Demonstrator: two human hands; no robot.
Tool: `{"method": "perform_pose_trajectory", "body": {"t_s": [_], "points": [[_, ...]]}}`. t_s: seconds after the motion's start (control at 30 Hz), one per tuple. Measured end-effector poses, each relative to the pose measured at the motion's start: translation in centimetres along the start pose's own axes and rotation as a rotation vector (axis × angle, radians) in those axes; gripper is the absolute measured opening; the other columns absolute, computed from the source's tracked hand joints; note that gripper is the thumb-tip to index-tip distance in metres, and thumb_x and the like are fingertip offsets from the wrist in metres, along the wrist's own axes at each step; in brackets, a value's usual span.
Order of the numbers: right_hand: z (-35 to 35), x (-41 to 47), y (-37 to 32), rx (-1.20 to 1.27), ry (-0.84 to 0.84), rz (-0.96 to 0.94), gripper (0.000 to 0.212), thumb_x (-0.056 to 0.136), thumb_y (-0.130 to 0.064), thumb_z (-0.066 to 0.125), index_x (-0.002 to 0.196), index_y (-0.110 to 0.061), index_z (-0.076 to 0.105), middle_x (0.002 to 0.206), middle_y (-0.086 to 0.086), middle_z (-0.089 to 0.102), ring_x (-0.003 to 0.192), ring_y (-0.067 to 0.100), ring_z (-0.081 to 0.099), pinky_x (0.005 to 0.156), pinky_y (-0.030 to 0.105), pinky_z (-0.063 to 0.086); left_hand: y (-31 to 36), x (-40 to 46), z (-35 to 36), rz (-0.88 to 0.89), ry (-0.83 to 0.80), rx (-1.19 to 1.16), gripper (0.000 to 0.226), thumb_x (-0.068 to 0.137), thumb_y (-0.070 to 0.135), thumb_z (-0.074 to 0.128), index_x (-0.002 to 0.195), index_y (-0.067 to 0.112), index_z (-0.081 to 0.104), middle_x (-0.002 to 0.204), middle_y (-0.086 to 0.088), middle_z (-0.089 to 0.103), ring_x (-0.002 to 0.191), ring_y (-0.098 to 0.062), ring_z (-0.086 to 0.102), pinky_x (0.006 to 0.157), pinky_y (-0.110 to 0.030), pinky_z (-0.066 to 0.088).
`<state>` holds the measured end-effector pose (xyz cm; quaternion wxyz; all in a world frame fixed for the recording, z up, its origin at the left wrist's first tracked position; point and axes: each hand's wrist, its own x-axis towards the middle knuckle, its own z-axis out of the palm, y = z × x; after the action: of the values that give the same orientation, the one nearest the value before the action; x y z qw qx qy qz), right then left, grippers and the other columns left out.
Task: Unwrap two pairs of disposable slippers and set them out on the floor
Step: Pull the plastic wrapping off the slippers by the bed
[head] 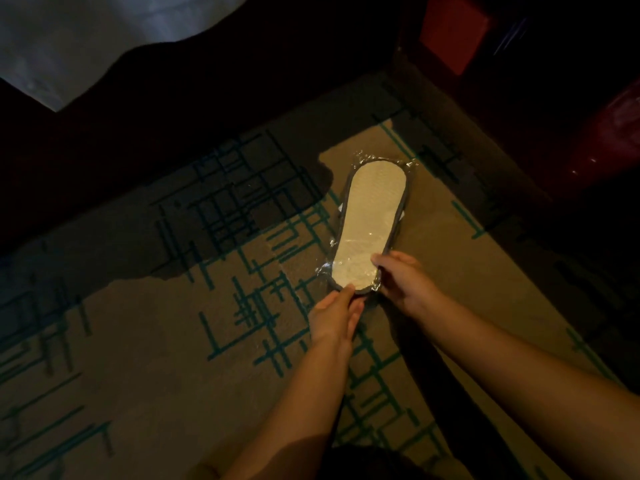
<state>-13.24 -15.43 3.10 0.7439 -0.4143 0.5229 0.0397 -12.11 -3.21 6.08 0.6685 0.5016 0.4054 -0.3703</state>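
Dim room, view looking down at the floor. Upper left of the frame: pale grey-white cloth [52, 46], edge curving down into shadow. Below it and across most of the frame, tan carpet [138, 341] with a teal and dark line pattern; a dark shadow covers its upper left part.

Centre of the frame: left hand [334, 315], forearm entering from the bottom edge. Fingers curled, pinching the near rounded end of the wrapped slipper pack [370, 223], thumb on top at the rim.

The pack sits right of centre, low over or on the carpet; cannot tell which. Pale beige sole faces up, dark edging around it, clear crinkled plastic wrap [360, 157] still on. Long axis runs from lower left to upper right, slightly tilted off vertical; wider rounded end points to the top of the frame, narrower end toward the person.

Right of it: right hand [405, 282], fingers curled over the pack's near right edge, gripping it.

Upper right: dark furniture with a red panel [457, 32], blurred.
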Motion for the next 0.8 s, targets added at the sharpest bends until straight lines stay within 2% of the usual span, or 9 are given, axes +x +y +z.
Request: {"method": "perform_pose_trajectory", "body": {"t_s": [0.07,0.13,0.23,0.37,0.5,0.6,0.67,0.73,0.8], "points": [[0.3,0.5,-1.2,-0.019,0.010,-0.023,0.019,0.081,-0.011,0.068,0.094,-0.017,0.054,0.084,0.005,0.061,0.075,0.018,0.058,0.064,0.030,0.050,-0.6,-0.3,-0.6,-0.013,0.001,-0.020,0.037,0.084,0.009,0.064,0.119,0.000,0.058,0.115,-0.024,0.066,0.068,-0.013,0.064,0.049,-0.013,0.054],[0.6,0.9,-2.5,-0.026,0.021,-0.043,0.024,0.080,-0.009,0.069,0.099,-0.013,0.055,0.091,0.010,0.063,0.081,0.023,0.061,0.072,0.035,0.053,-1.4,-0.6,-1.5,-0.035,0.003,-0.038,0.036,0.083,0.011,0.065,0.118,0.001,0.059,0.110,-0.022,0.068,0.066,-0.011,0.065,0.047,-0.013,0.055],[1.0,1.4,-4.4,-0.014,0.004,-0.080,0.040,0.080,-0.010,0.069,0.117,-0.011,0.054,0.094,0.009,0.065,0.079,0.021,0.063,0.063,0.032,0.053,-2.1,-0.9,-2.9,-0.078,-0.035,-0.122,0.029,0.083,0.007,0.064,0.111,-0.001,0.061,0.099,-0.021,0.070,0.062,-0.013,0.069,0.044,-0.015,0.054],[1.3,1.4,-4.7,-0.022,-0.058,-0.080,0.049,0.078,-0.024,0.072,0.121,-0.020,0.049,0.093,0.003,0.065,0.080,0.017,0.064,0.057,0.030,0.049,-2.5,-0.9,-3.9,-0.127,-0.094,-0.238,0.028,0.080,0.001,0.063,0.108,0.000,0.059,0.093,-0.022,0.071,0.080,-0.024,0.071,0.052,-0.022,0.060],[0.9,1.2,-1.8,-0.121,-0.030,-0.036,0.027,0.080,-0.018,0.071,0.100,-0.017,0.053,0.089,0.005,0.064,0.077,0.020,0.062,0.065,0.033,0.050,-2.6,-0.6,-4.0,-0.159,-0.190,-0.054,0.015,0.081,0.004,0.064,0.092,0.011,0.058,0.076,-0.011,0.077,0.068,-0.021,0.074,0.049,-0.022,0.057],[0.6,0.6,-0.5,-0.128,-0.028,-0.073,0.016,0.080,-0.012,0.069,0.085,-0.018,0.055,0.082,0.004,0.065,0.070,0.018,0.062,0.058,0.029,0.047,-1.6,0.4,-4.2,-0.053,-0.205,0.059,0.020,0.083,0.011,0.063,0.103,0.014,0.060,0.088,-0.007,0.074,0.073,-0.016,0.072,0.054,-0.024,0.059],[0.6,0.2,-0.3,-0.148,-0.041,-0.066,0.015,0.080,-0.013,0.069,0.087,-0.018,0.057,0.083,0.004,0.066,0.074,0.021,0.063,0.058,0.029,0.047,-0.8,0.9,-4.5,0.033,-0.232,0.178,0.024,0.085,0.008,0.060,0.108,0.014,0.058,0.091,-0.004,0.072,0.075,-0.012,0.070,0.057,-0.022,0.059],[0.4,0.2,-1.0,-0.127,-0.013,-0.062,0.023,0.079,-0.014,0.070,0.096,-0.016,0.056,0.086,0.005,0.065,0.076,0.021,0.063,0.058,0.030,0.048,-0.3,1.2,-5.0,0.048,-0.258,0.297,0.018,0.086,0.005,0.058,0.101,0.015,0.059,0.086,0.000,0.071,0.071,-0.009,0.069,0.056,-0.020,0.058],[0.2,0.4,-2.4,-0.095,0.032,-0.062,0.031,0.077,-0.014,0.072,0.102,-0.016,0.054,0.086,0.005,0.063,0.074,0.020,0.061,0.058,0.031,0.049,0.0,1.4,-6.0,0.025,-0.297,0.357,0.018,0.087,0.004,0.056,0.096,0.018,0.060,0.088,0.000,0.070,0.076,-0.010,0.068,0.058,-0.020,0.058]]}}
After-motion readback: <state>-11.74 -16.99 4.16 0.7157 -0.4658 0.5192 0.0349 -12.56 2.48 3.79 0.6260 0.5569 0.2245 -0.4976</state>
